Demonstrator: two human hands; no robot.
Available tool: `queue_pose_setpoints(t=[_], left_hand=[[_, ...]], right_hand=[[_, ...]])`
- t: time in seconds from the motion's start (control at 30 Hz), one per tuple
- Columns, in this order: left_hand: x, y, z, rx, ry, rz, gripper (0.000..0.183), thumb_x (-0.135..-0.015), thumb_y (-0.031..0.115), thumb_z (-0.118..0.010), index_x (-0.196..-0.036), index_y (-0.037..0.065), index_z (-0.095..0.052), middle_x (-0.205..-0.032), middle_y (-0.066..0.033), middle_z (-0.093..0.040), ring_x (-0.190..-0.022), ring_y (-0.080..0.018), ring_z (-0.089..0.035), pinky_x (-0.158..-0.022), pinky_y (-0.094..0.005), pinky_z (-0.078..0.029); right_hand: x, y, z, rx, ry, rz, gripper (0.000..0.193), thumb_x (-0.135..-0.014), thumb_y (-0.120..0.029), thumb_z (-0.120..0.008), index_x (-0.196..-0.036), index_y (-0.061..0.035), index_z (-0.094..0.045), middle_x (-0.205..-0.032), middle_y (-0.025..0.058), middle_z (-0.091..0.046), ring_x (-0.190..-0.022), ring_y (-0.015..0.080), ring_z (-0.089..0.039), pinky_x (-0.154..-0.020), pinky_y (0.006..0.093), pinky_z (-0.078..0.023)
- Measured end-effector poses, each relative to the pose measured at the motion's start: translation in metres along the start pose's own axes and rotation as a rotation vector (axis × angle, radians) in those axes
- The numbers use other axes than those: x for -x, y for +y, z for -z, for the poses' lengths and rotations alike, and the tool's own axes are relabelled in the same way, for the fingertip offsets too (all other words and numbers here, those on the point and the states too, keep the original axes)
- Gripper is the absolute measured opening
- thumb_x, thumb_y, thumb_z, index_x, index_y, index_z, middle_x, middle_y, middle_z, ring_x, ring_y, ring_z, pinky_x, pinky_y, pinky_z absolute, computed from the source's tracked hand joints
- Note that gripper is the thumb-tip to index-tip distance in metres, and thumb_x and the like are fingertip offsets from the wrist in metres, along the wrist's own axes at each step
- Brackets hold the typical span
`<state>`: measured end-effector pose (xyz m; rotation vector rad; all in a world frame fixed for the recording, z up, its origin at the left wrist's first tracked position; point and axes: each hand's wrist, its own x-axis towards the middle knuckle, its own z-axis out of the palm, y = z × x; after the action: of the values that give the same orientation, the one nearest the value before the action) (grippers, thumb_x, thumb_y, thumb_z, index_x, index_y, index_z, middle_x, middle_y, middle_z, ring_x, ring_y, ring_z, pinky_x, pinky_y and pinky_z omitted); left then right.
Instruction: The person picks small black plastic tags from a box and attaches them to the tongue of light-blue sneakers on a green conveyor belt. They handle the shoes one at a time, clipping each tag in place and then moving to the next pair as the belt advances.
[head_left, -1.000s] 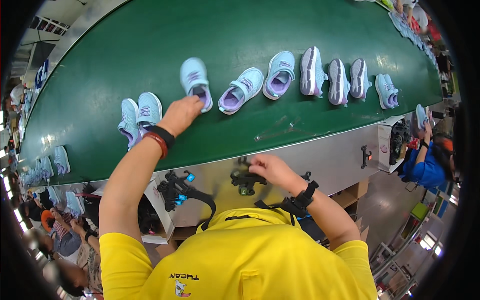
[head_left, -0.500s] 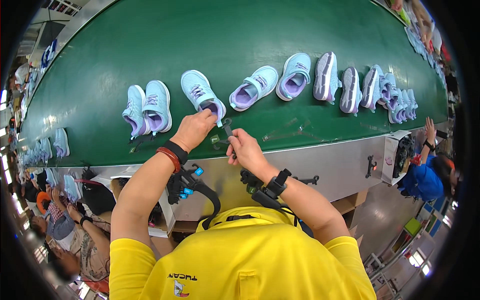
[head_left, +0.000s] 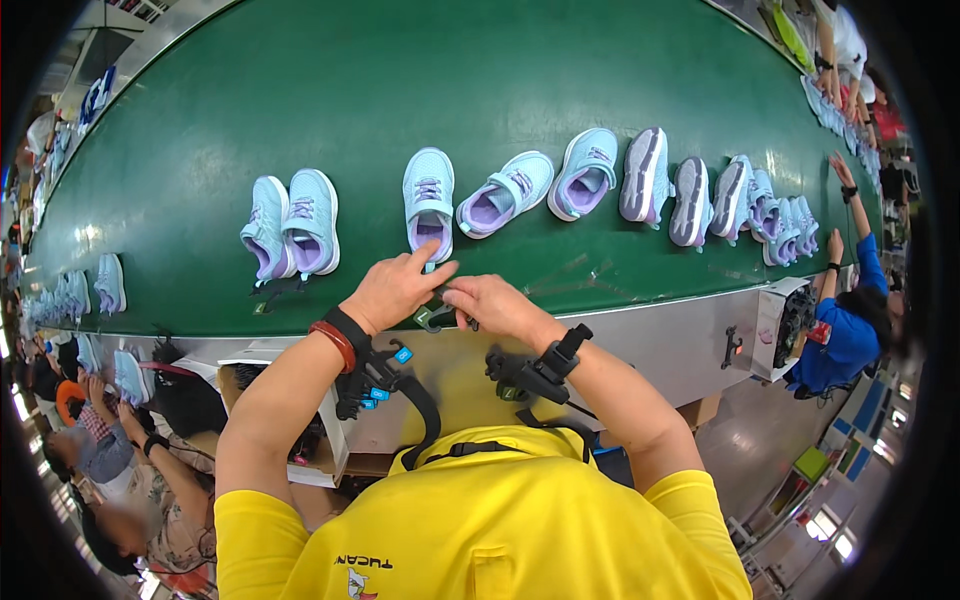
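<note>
In front of me a light blue sneaker (head_left: 430,185) with purple lining and laces lies sole down, heel toward me. My left hand (head_left: 392,290) pinches its heel, with the index finger inside the collar and the thumb outside. Close against that thumb, my right hand (head_left: 492,303) grips a dark plastic shoe hanger (head_left: 440,292). Most of the hanger is hidden by the fingers. A green tag (head_left: 430,318) shows below it. Immediately right of the held shoe, another sneaker (head_left: 505,195) lies tilted.
A sneaker pair (head_left: 290,225) stands left, a dark hanger at its heels. More shoes (head_left: 690,200) line the green table (head_left: 400,80) rightward, some on their sides. Hangers with blue tags (head_left: 375,385) hang by my left forearm. A person in blue (head_left: 850,325) works at right; others sit at left.
The sneaker has turned from slanted to nearly straight, its toe swinging right. My right hand has brought the hanger to the heel beside my left thumb. The person in blue now reaches over the table.
</note>
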<state>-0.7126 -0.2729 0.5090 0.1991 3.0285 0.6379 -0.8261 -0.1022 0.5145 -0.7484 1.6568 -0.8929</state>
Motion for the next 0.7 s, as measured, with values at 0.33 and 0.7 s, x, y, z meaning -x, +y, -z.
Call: queue_pose_setpoints(t=[0.33, 0.7], left_hand=[[0.01, 0.005, 0.001, 0.17, 0.015, 0.368, 0.038, -0.078, 0.0, -0.053, -0.112, 0.013, -0.062, -0.096, -0.0158, -0.061, -0.078, -0.0358, -0.062, -0.067, -0.0464, -0.05], [0.01, 0.012, -0.004, 0.228, 0.096, 0.407, 0.026, -0.081, 0.002, -0.051, -0.103, 0.007, -0.065, -0.087, -0.0165, -0.061, -0.08, -0.0363, -0.062, -0.071, -0.0464, -0.049]], right_hand=[[-0.025, 0.004, 0.044, 0.764, 0.432, 0.291, 0.02, -0.079, -0.02, -0.069, -0.088, -0.0046, -0.061, -0.093, 0.0135, -0.057, -0.082, 0.0343, -0.059, -0.071, 0.0417, -0.048], [-0.002, -0.01, 0.049, 1.137, 0.407, 0.54, 0.028, -0.071, -0.034, -0.074, -0.076, -0.0108, -0.059, -0.079, 0.0059, -0.052, -0.071, 0.0251, -0.056, -0.062, 0.0378, -0.044]])
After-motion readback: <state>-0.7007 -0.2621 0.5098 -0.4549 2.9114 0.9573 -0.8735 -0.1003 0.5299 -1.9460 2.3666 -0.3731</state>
